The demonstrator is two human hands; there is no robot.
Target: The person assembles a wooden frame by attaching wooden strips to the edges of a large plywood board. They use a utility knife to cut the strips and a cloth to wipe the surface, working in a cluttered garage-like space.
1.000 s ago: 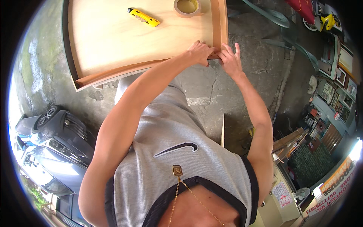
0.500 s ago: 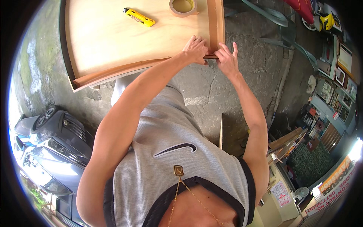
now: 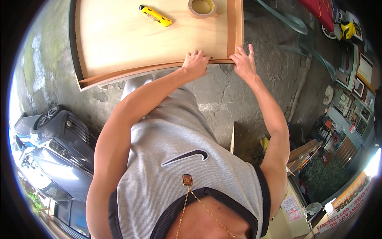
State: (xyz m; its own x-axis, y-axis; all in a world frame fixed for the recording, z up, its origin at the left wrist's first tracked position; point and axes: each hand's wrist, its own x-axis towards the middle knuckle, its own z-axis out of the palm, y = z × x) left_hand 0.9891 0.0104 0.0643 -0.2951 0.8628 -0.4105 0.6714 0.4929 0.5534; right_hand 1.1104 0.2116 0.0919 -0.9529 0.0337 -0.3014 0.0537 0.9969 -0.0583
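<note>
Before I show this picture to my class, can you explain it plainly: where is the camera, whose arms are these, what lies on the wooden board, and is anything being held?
The camera sits on a person's head and looks down, so you see their own chest and both bare arms reaching forward. The wide lens bends straight edges near the rim.

In front of them is a wooden panel with a raised frame, set over a cracked concrete floor. On the panel lie a yellow utility knife and a roll of brown tape.

The left hand and the right hand both rest on the panel's near edge, close to its corner. The fingers press on the wood; neither hand holds a tool.

A parked dark car shows at the left, and shelves of clutter at the right.
</note>
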